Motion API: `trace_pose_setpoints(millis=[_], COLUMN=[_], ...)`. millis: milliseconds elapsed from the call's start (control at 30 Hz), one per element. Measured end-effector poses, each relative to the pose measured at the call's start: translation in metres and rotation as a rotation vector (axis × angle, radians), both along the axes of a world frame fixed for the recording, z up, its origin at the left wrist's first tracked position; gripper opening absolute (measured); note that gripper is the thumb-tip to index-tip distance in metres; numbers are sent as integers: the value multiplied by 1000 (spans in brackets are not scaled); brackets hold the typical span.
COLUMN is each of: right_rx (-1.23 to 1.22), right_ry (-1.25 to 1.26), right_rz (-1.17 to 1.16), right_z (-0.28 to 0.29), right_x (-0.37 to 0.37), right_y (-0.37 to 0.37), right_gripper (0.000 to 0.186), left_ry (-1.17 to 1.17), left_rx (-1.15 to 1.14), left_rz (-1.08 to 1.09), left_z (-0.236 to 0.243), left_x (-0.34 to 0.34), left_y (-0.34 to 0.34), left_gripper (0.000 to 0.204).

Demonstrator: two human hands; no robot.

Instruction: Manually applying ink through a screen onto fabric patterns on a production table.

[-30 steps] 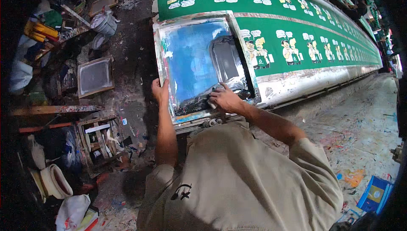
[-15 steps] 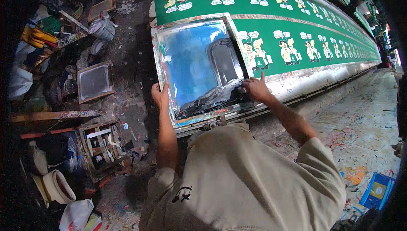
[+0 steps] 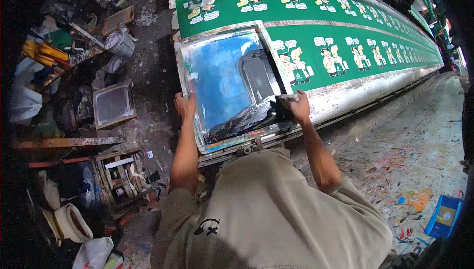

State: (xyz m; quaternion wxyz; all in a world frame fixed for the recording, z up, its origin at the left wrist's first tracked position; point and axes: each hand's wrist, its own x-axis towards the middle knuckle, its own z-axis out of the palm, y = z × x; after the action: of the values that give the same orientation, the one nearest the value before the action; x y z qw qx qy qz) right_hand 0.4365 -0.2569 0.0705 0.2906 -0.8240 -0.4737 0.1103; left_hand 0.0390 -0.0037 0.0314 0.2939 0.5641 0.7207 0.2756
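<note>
A screen-printing frame lies on the near end of the long table, its mesh blue with a grey arch-shaped area. Wet black ink is pooled along the mesh's near side. My left hand is closed on the frame's left rail. At the right rail, close to the near corner, my right hand is closed round the edge, thumb up. A small greyish piece shows by its fingertips; I cannot tell whether it is separate from the rail. Green sheets with cartoon figures run under and beyond the frame.
The table's pale, paint-marked edge stretches away to the right. On the floor at left are another screen, a bucket and a wooden crate. A blue packet lies on the paint-spattered floor at right.
My right hand has moved from the black ink inside the frame onto its right rail. The left hand keeps its hold, slightly farther up the left rail.
</note>
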Motion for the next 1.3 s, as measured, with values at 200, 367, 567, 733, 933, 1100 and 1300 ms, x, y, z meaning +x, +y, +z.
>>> trace_pose_setpoints(millis=[200,367,567,733,933,1100,1300], right_rx=[97,175,146,7,-283,-463,-399], right_ry=[673,877,753,782,403,-368,-322], right_rz=[-316,-212,-332,-359,-266,-136,399], right_z=[-45,-15,4,-23,17,33,53], right_x=[19,0,-25,1,-31,-105,-84], right_y=[-20,-21,-5,-15,-8,-7,-8], right_gripper=[32,48,55,45,38,33,32], left_ry=[181,171,175,265,211,168,198], left_rx=[157,293,291,139,112,178,112], left_rz=[-172,-23,-44,-120,-67,-105,-105], left_z=[-8,-2,12,-5,-12,-3,3], left_x=[36,21,-4,21,-7,-15,-9], left_y=[4,-10,-14,-4,-57,-83,-75], left_gripper=[50,47,47,50,45,42,38])
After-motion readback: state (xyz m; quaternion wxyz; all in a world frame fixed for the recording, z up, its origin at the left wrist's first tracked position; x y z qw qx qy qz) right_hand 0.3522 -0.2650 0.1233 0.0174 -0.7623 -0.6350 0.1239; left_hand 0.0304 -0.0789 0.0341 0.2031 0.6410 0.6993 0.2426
